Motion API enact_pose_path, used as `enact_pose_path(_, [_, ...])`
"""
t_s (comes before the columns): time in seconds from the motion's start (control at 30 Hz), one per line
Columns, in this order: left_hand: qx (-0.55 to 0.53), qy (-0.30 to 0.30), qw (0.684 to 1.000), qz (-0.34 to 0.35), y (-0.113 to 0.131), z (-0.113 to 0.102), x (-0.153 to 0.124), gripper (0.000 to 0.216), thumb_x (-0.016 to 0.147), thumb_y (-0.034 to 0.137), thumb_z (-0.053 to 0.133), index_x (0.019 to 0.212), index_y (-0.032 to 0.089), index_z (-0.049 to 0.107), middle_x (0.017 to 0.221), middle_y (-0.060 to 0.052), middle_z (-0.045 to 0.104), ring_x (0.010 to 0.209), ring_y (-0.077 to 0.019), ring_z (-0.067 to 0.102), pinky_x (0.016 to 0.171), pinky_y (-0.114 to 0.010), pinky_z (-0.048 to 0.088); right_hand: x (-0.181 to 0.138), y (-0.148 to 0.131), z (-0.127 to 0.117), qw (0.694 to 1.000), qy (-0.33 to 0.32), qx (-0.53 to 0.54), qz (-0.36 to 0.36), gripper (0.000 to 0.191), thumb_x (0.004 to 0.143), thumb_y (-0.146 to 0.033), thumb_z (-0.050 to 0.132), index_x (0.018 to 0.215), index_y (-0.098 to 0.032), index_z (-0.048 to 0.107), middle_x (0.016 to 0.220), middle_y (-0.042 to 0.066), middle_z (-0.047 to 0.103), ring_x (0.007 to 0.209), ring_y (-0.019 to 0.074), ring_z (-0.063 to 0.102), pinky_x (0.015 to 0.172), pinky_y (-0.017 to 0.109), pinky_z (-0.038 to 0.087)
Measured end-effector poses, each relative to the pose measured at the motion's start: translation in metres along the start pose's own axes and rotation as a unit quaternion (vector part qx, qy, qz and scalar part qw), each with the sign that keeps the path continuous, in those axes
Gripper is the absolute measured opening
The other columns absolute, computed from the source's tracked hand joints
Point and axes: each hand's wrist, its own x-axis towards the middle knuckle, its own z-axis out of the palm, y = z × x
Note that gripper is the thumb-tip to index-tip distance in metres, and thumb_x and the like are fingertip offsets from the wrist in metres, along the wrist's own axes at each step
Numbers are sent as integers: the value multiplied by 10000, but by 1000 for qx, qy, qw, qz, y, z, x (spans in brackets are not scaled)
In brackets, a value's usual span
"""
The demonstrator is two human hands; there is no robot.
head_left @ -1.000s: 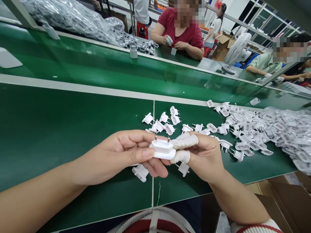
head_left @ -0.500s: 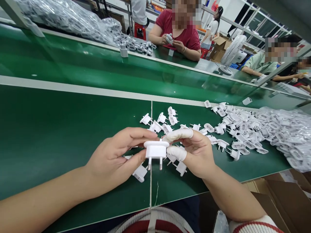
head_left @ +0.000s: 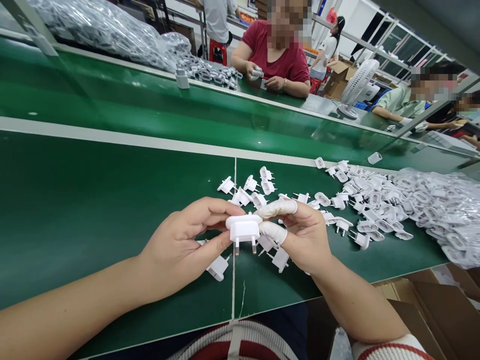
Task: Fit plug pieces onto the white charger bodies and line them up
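Observation:
Between my two hands is a white two-pin plug housing (head_left: 244, 230), its metal pins pointing down toward me. The thumb and fingers of my left hand (head_left: 183, 245) pinch its left end. My right hand (head_left: 305, 235), with white finger cots on thumb and index finger, grips its right end. Just beyond my hands lie several loose plug housings (head_left: 250, 183) on the green table (head_left: 112, 200). One more plug housing (head_left: 218, 268) lies under my left hand, and another (head_left: 280, 259) is below my right fingers.
A large pile of plug housings (head_left: 369, 200) spills from a clear plastic bag (head_left: 453, 210) at right. A raised green ledge (head_left: 150, 110) runs across behind. Cardboard boxes (head_left: 431, 305) stand below the table's right edge. Across the ledge, a person in red (head_left: 258, 55) handles small parts.
The held plug housing has shifted slightly right and up, and is tilted a little differently. My left hand moved right with it. Across the ledge, the co-worker's hands lowered and moved apart.

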Motion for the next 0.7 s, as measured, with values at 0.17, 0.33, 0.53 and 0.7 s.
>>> enact_pose_path(0.17, [-73, -45, 996, 14, -3, -6, 0, 278, 920, 161, 734, 1178, 262, 743, 1050, -40, 793, 893, -191, 770, 750, -226, 628, -1, -2, 0, 1000, -13, -3, -20, 187, 793, -275, 934, 948, -263, 829, 919, 25, 840, 819, 180, 790, 756, 306, 686])
enact_pose_path(0.33, [-147, -90, 985, -26, -4, -15, 6, 150, 971, 223, 717, 1106, 227, 784, 960, -55, 776, 797, -165, 741, 644, -181, 578, -4, -3, -1, 995, -36, -64, -66, 155, 853, -289, 889, 988, -254, 819, 875, 31, 821, 786, 189, 772, 743, 331, 671])
enact_pose_path(0.53, [-32, -62, 998, 6, -3, -11, 9, 131, 929, 309, 808, 950, 206, 730, 1013, -53, 792, 891, -171, 764, 793, -218, 623, -2, -2, -5, 966, -103, -144, -189, 192, 904, -91, 779, 1006, -252, 759, 946, 41, 829, 847, 194, 788, 748, 326, 658])
enact_pose_path(0.7, [53, -35, 995, 79, -8, -5, 5, 144, 914, 289, 811, 897, 215, 688, 1045, -60, 807, 975, -215, 778, 882, -304, 638, -3, 4, -7, 917, -134, -210, -311, 253, 918, -35, 713, 997, -274, 719, 1024, 50, 836, 956, 212, 808, 823, 369, 696])
